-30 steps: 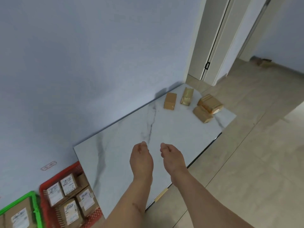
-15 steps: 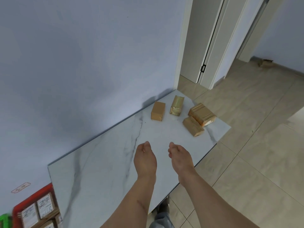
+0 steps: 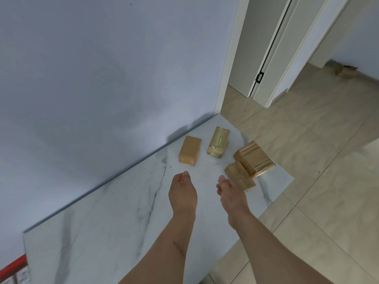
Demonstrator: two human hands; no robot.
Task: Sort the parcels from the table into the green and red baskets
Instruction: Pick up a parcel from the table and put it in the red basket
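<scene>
At the lower left corner a red basket (image 3: 14,263) shows only its rim, beside the end of the white marble table (image 3: 98,232). Over the table's middle the left hand (image 3: 183,194) hovers, holding nothing; its fingers curl loosely down and away from the camera, so how far apart they sit I cannot tell. Just right of it the right hand (image 3: 230,196) hovers too, fingers relaxed and slightly spread, near the closest parcel. At the table's far end lie four brown parcels: a plain box (image 3: 189,150), a tape-glossed parcel (image 3: 218,144), a flat parcel (image 3: 240,179), and a larger taped parcel (image 3: 254,158) touching it. Tiled floor (image 3: 317,191) lies right.
</scene>
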